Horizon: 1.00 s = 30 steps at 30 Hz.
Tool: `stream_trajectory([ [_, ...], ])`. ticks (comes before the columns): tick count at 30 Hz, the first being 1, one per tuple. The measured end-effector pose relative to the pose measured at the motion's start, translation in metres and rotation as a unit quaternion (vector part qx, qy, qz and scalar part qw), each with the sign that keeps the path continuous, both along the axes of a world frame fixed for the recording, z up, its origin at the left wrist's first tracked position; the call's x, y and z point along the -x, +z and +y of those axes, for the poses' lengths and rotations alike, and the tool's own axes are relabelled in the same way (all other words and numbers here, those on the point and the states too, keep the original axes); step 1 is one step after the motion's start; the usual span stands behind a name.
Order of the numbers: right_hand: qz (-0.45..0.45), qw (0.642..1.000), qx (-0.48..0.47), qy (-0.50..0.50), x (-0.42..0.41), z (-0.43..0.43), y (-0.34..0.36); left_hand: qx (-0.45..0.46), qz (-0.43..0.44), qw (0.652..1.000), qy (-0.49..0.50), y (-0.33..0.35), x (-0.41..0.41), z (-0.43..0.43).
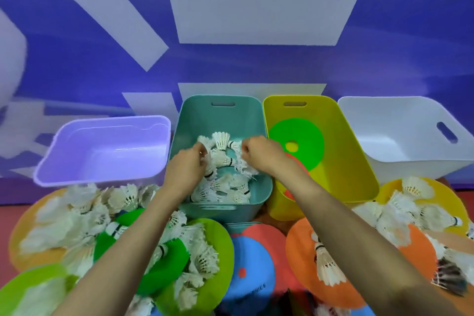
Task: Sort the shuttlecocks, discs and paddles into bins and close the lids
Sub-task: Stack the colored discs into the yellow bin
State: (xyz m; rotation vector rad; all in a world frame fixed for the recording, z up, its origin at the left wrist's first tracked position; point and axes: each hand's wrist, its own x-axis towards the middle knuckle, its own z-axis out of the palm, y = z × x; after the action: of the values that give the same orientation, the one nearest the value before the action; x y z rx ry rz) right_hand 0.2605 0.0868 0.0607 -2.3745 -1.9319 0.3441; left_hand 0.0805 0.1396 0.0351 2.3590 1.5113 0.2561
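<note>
Both my hands reach into the teal bin [220,110], which holds several white shuttlecocks [223,187]. My left hand [186,165] has its fingers curled round shuttlecock feathers at the bin's left side. My right hand [259,152] is closed like a fist over more shuttlecocks at the bin's right side. The yellow bin [346,136] to the right holds a green disc [305,133] over a coral one. More shuttlecocks lie in loose piles at the near left [84,213] and near right [400,213], on top of flat discs. I see no paddles.
A purple bin [102,146] stands left of the teal one and a white bin [410,123] at the far right; both look empty. Orange [302,251], blue [254,259], lime [220,238] and green [169,264] discs overlap on the red floor near me.
</note>
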Motion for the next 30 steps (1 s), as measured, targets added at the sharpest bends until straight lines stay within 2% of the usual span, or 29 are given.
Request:
stream_trajectory([
  [4, -0.072, 0.996, 0.050, 0.030, 0.006, 0.034, -0.021, 0.011, 0.031, 0.999, -0.024, -0.012, -0.021, 0.027],
  [10, -0.050, 0.985, 0.153, 0.058, -0.001, 0.065, -0.038, 0.017, 0.050, 0.998, -0.023, -0.023, -0.034, 0.043],
  [16, -0.017, 0.993, 0.102, 0.050, -0.011, 0.060, -0.038, -0.042, 0.051, 0.998, 0.014, -0.025, -0.052, 0.068],
  [18, -0.019, 0.993, 0.100, 0.061, -0.013, 0.052, -0.035, -0.010, 0.045, 0.999, 0.011, -0.031, -0.059, 0.075],
  [22, -0.003, 0.995, 0.070, 0.073, -0.013, 0.037, -0.026, 0.092, 0.062, 0.992, -0.056, -0.053, -0.062, 0.078],
  [25, 0.018, 0.996, 0.030, 0.077, -0.012, 0.020, -0.015, 0.070, 0.074, 0.992, -0.068, -0.053, -0.058, 0.069],
  [30, 0.053, 0.995, -0.049, 0.071, -0.016, -0.023, 0.005, 0.062, -0.041, 0.995, -0.069, -0.024, -0.049, 0.026],
])
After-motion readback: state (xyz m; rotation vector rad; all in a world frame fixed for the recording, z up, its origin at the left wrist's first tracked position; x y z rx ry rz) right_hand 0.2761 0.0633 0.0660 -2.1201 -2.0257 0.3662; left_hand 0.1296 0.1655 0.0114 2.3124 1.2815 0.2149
